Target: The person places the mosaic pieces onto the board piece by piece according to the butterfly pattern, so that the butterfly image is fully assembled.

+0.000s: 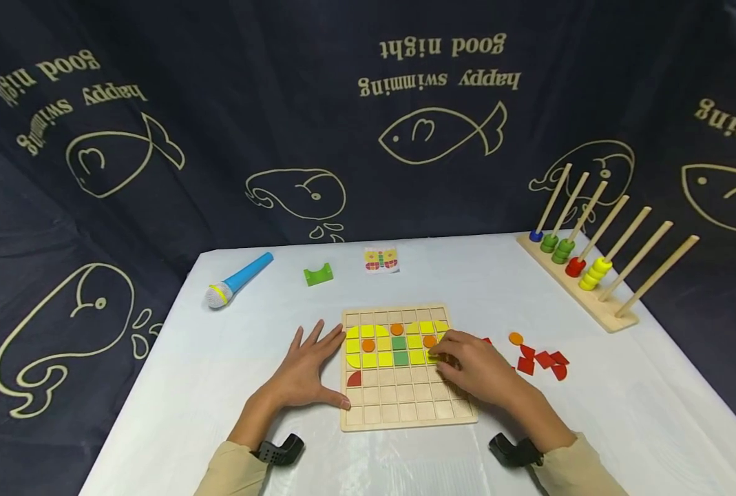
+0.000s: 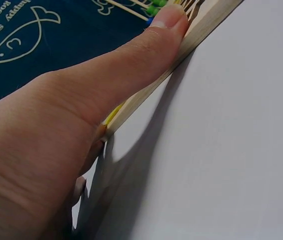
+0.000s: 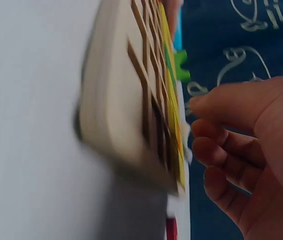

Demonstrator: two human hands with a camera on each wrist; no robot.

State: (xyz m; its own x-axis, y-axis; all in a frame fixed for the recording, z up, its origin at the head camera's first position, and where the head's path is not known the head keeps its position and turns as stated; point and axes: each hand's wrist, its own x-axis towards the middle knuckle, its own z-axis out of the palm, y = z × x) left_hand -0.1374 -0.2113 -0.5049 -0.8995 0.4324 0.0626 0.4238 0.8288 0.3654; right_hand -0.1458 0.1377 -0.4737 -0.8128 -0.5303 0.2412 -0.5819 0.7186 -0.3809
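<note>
A wooden grid board [image 1: 398,395] lies in front of me. Its upper rows hold yellow tiles [image 1: 368,359], orange discs [image 1: 368,346] and two green squares [image 1: 401,357]. Below them at the left is a red quarter-round tile [image 1: 354,379]. My left hand [image 1: 302,375] rests at the board's left edge, its fingers spread and its thumb on the rim. Over the board's right side is my right hand [image 1: 476,365], fingers loosely bent by the yellow tiles. In the right wrist view no tile shows between thumb and fingers of that hand [image 3: 261,135].
Loose red tiles [image 1: 525,365] and an orange disc [image 1: 516,338] lie right of the board. Behind it are a butterfly picture card [image 1: 381,260], a green notched block [image 1: 318,275] and a blue toy microphone [image 1: 244,277]. A peg rack [image 1: 597,303] with coloured rings stands back right.
</note>
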